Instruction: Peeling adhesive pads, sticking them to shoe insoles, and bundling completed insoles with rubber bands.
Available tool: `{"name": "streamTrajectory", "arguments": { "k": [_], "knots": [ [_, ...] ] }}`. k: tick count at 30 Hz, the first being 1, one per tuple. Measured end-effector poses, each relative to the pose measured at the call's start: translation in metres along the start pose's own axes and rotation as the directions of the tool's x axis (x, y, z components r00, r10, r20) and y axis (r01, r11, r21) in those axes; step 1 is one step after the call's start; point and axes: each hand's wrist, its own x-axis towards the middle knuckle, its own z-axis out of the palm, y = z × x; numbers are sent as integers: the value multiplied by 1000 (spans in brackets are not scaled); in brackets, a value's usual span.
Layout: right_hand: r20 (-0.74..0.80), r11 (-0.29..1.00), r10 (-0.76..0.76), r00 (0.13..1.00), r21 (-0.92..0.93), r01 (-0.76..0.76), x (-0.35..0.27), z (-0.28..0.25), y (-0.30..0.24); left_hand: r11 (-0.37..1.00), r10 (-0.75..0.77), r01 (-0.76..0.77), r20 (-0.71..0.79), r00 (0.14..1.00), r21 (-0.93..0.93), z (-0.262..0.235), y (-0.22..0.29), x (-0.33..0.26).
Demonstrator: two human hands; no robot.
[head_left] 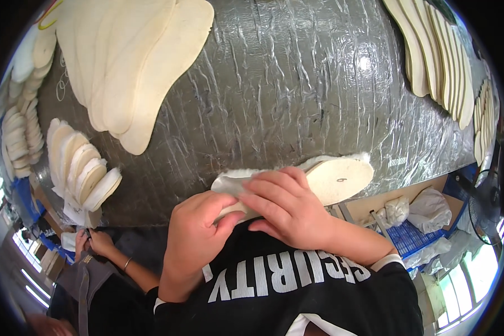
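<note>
At the table's near edge lies a cream, sole-shaped insole [341,180] with white fleece showing along its far side. My left hand [199,221] is closed around the left end, thumb on the near side. My right hand [285,207] lies over the middle, its fingers bent across the insole and meeting my left fingers. A greyish, shiny patch [228,186] shows at the left end beside my fingertips. My right hand hides the middle, so I cannot tell whether both ends belong to one piece.
A dark table [274,84] has a wrinkled plastic cover. Large fanned cream insoles [134,73] lie far left, smaller fleecy ones [84,165] nearer. More rows [439,61] lie far right. A blue crate [400,238] with bags and a fan [484,204] stand right; another person's hands [95,242] are lower left.
</note>
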Motion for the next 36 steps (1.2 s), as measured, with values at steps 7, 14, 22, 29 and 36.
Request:
{"name": "streamTrajectory", "arguments": {
  "k": [7, 14, 22, 29, 36],
  "knots": [
    [-46, 998, 19, 999, 60, -16, 0, 1, 0, 934, -285, 222, -209, 936, -279, 0, -55, -13],
    [-60, 995, 68, 996, 80, -63, 3, 2, -2, 637, -417, 373, 106, 903, -675, 24, -54, -8],
    [-92, 975, 172, 981, 160, -156, 3, 4, 0, 553, -264, 214, 74, 962, -805, 32, -59, -16],
    [-64, 932, 283, 957, 253, -259, -2, 3, 1, 365, -187, 173, 110, 976, -915, 34, -48, -18],
    [-81, 917, 298, 951, 303, -261, -6, 3, 3, 430, -133, 105, 52, 990, -897, 36, -43, -17]
  ]
}}
